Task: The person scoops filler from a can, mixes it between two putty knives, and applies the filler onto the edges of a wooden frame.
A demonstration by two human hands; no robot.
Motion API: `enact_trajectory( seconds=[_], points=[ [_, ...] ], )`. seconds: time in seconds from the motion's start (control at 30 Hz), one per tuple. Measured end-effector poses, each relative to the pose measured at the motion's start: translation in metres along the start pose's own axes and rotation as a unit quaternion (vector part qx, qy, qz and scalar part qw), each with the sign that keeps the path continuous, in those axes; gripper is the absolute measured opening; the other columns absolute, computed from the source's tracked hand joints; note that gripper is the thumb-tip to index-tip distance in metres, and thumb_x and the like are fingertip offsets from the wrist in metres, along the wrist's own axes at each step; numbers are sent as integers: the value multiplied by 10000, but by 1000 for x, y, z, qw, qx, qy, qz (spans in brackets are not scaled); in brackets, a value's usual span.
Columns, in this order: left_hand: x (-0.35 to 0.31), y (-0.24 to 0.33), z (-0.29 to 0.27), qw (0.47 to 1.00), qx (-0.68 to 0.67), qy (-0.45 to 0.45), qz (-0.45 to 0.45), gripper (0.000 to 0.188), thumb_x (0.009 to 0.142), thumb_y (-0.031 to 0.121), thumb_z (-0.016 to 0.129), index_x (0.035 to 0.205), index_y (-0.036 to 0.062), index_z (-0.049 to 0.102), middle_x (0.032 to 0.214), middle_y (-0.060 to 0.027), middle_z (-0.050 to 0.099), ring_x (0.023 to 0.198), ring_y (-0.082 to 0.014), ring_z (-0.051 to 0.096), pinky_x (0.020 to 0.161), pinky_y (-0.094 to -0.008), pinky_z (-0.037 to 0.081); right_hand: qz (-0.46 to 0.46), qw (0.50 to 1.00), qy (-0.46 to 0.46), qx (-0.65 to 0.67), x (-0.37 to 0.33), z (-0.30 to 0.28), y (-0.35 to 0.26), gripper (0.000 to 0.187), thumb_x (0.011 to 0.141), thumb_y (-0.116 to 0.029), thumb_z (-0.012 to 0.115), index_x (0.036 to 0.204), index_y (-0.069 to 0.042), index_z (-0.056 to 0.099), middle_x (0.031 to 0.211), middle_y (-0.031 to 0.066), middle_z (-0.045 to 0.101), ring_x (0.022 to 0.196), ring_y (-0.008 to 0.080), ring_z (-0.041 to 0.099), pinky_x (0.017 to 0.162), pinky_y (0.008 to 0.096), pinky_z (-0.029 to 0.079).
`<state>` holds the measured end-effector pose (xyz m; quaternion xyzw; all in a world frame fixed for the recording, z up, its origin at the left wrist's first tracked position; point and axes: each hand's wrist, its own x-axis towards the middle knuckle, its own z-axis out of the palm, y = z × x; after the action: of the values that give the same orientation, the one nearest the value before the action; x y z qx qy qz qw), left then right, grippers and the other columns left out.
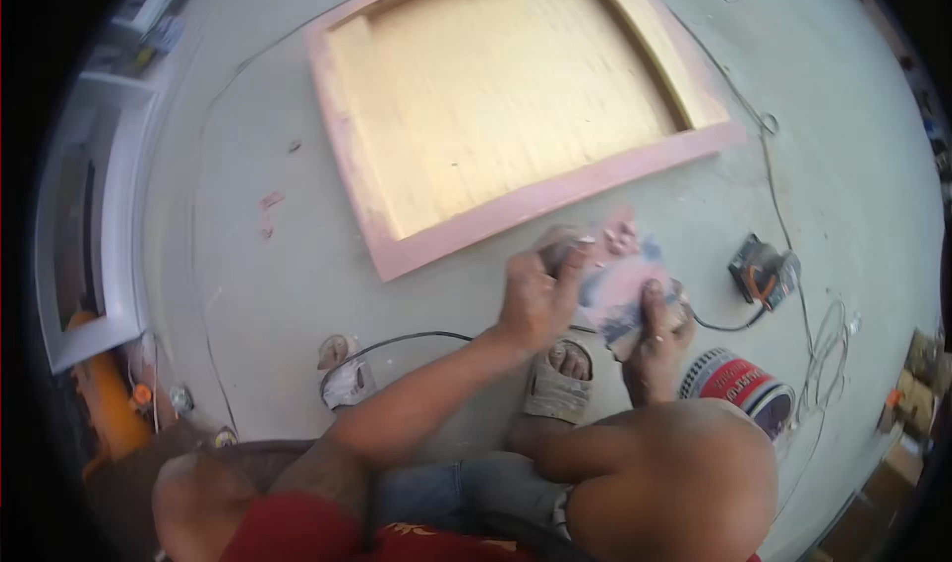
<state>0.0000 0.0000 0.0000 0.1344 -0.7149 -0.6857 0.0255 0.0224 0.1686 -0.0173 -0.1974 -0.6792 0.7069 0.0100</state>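
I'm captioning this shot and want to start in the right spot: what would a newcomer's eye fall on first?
Probably the large pale yellow panel with its pink-smeared frame, lying on the floor at top centre. Next comes the pink-and-grey-smeared sheet just below it, gripped by the right hand, the left hand at its left side. Further right sit a corded power tool and a red-labelled can.

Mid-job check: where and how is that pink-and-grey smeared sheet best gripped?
I'd take the smeared sheet by its right edge, coming from the near right with the thumb on top, as the right hand does. It looks broad and flat, which suits an edge pinch; the pink lump sits toward its far end, so a hold there would likely get messy.
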Motion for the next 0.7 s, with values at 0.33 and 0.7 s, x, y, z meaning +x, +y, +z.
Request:
enact_trajectory(
  seconds=[0.33,0.7],
  points=[
    [4,5,-3,982,15,-169,85,165,950,145,643,1011,-6,670,642,-143,578,564,-101,475,521,-302,417,27,991,-13,128,22,-14,-31,246,944,-100,657,1099,80,594,1011,153,678,865,207,681,796,325,569],
    [-10,-2,20,978,-167,-91,-85,263,1010,241,580,937,0,657,721,-7,596,681,-71,518,630,-286,465,-307,912,193,-194,57,-38,-43,475,1017,-218,530,1399,46,430,1306,181,552,1122,292,588,906,373,509]
  ],
)
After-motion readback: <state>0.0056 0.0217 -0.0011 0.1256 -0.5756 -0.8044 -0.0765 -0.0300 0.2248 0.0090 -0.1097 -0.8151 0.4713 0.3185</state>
